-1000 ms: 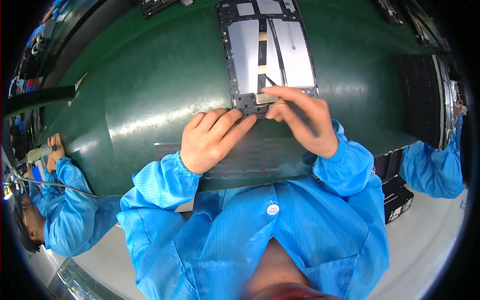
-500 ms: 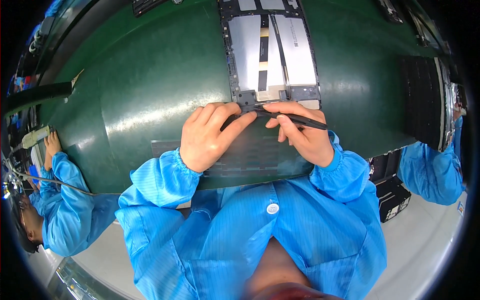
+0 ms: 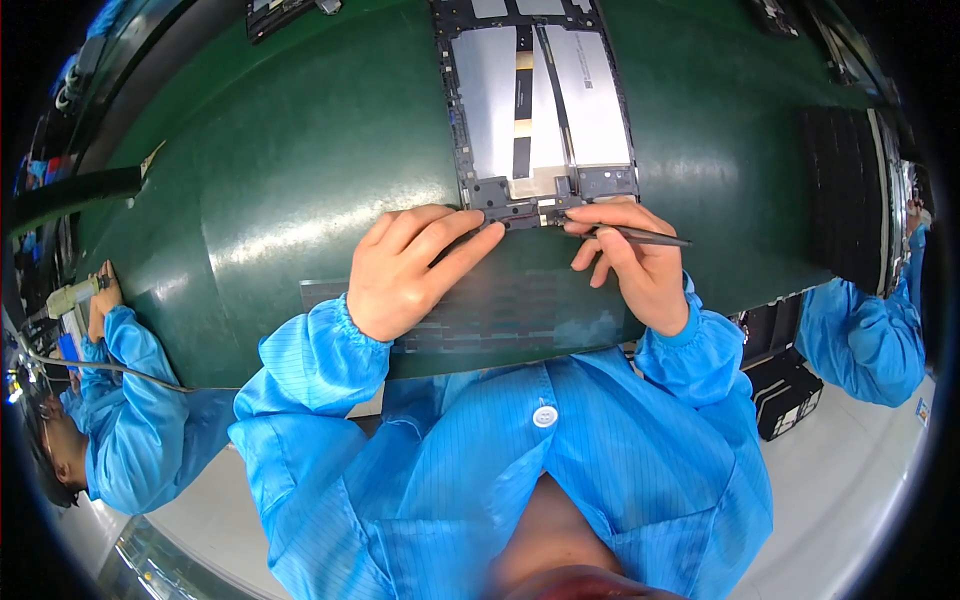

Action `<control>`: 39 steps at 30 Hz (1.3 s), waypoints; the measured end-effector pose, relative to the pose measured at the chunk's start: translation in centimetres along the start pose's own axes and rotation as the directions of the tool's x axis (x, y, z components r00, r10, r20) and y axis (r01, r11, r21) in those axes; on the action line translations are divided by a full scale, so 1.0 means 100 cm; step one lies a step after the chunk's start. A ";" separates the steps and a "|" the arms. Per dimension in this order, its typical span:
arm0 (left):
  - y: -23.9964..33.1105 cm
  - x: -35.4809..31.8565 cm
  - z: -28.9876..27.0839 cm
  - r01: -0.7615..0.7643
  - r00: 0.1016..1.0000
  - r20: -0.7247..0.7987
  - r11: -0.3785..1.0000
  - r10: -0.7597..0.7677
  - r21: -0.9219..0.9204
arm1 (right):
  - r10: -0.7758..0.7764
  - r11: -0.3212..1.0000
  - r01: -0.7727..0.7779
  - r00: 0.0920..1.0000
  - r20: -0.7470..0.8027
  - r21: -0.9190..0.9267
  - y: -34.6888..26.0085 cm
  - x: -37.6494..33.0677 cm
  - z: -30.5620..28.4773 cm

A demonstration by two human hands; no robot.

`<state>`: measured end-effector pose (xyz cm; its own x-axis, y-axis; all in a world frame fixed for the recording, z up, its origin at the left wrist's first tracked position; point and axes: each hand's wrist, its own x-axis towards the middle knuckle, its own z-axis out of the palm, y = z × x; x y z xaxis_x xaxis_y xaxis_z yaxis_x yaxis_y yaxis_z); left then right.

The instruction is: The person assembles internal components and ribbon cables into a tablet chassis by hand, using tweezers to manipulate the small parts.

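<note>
The opened tablet (image 3: pixel 540 110) lies on the green bench (image 3: pixel 300 200), its lower edge under work: left hand (image 3: pixel 410 270) fingers press it, right hand (image 3: pixel 640 265) fingers clamp a thin dark tool (image 3: pixel 640 236).

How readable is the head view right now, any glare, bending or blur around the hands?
Head view: soft glare streaks across the green mat and the silvery panels of the opened device; fisheye bends the mat's edges, and the corners go black. Left hand, right hand and the thin dark tool look sharp; the far rim is smeared.
</note>
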<state>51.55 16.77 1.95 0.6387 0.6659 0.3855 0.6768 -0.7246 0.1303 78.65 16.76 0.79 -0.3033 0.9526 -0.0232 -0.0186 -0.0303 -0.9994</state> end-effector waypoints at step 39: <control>0.056 -0.031 0.009 -0.218 0.939 0.245 0.968 0.242 -0.120 | 0.071 0.957 0.018 0.953 0.294 -0.290 0.013 -0.022 0.003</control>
<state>53.64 10.84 0.68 0.8532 0.4933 0.1695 0.4720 -0.8685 0.1516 78.98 14.51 -0.41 -0.5705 0.8169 -0.0852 0.2527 0.0759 -0.9646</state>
